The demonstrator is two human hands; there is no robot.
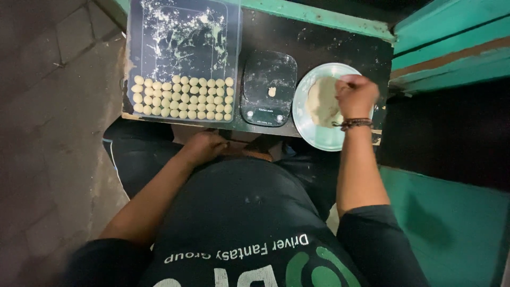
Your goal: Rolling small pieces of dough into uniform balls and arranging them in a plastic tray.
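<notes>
Right hand [356, 95] closed, pinching dough lump [321, 103] on plate [313, 135].

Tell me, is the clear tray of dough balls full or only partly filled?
Partly filled. The dough balls occupy only the near end of the clear tray; the far part holds just flour smears.

1. Dough lump [320, 102]: pale, flattened, irregular mass lying in the metal plate [311, 133], partly hidden on its right side.
2. The metal plate: round, shiny, sitting flat at the counter's [319, 45] near right edge, overhanging slightly.
</notes>
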